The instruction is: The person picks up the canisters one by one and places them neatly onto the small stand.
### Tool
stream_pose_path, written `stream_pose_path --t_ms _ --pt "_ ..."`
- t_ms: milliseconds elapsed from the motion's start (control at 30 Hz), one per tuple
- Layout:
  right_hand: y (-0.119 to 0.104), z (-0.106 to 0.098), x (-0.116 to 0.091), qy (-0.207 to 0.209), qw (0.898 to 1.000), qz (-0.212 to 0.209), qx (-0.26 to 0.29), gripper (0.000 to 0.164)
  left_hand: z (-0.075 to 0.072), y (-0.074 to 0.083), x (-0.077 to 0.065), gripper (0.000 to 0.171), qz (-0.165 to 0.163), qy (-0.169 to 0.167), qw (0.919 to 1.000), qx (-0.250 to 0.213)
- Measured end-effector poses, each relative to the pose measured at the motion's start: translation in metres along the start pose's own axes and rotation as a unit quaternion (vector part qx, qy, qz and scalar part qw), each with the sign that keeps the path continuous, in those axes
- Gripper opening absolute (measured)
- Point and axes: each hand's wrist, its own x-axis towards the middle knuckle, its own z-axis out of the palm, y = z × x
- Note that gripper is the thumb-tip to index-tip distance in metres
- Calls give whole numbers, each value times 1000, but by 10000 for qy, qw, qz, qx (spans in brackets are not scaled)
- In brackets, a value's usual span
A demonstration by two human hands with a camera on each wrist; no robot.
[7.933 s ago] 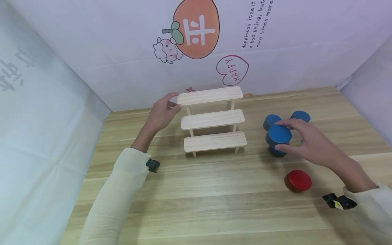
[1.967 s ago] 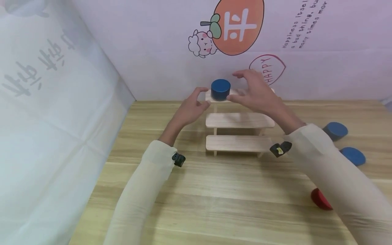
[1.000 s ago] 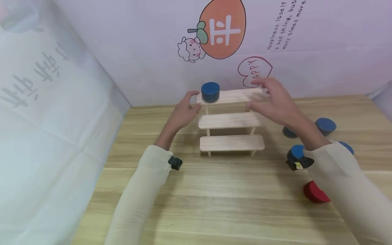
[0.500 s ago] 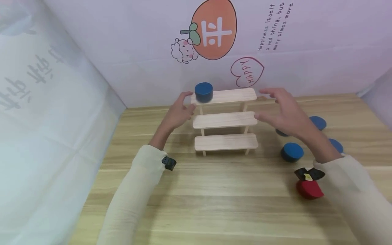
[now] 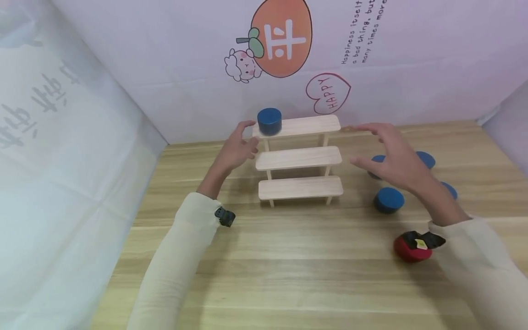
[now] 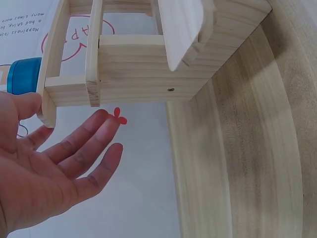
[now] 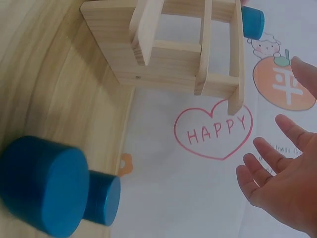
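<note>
A three-tier wooden shelf stands near the back wall. One blue cylinder sits at the left end of its top tier. My left hand is beside that left end with relaxed fingers and holds nothing; I cannot tell if it touches the wood. My right hand hovers open to the right of the shelf, above several blue cylinders on the table. In the left wrist view, the open left hand lies below the shelf. The right wrist view shows the spread right hand and a blue cylinder.
A red cylinder lies on the wooden table by my right wrist, partly hidden by the wrist camera. More blue cylinders lie at the right. Printed white walls close in the back and the left.
My right hand has drawn back from the top tier, to the right and down over the blue cylinders. The blue cylinder stays on the top tier. The left hand has barely moved.
</note>
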Motion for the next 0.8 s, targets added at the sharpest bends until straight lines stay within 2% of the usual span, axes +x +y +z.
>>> stream_pose_path --t_ms 167,367,567,800 --pt "5 -7 -11 -33 9996 278 55 77 -3 2 0 55 45 35 10000 3" --pt "10 -11 -19 -92 9993 330 137 77 -6 3 -2 55 0 72 10000 -7" --pt "17 -18 -27 -79 9986 520 61 77 -4 5 0 55 91 50 9999 -91" --pt "28 -21 -42 -71 9983 547 164 76 0 3 0 55 -121 -43 9998 -149"
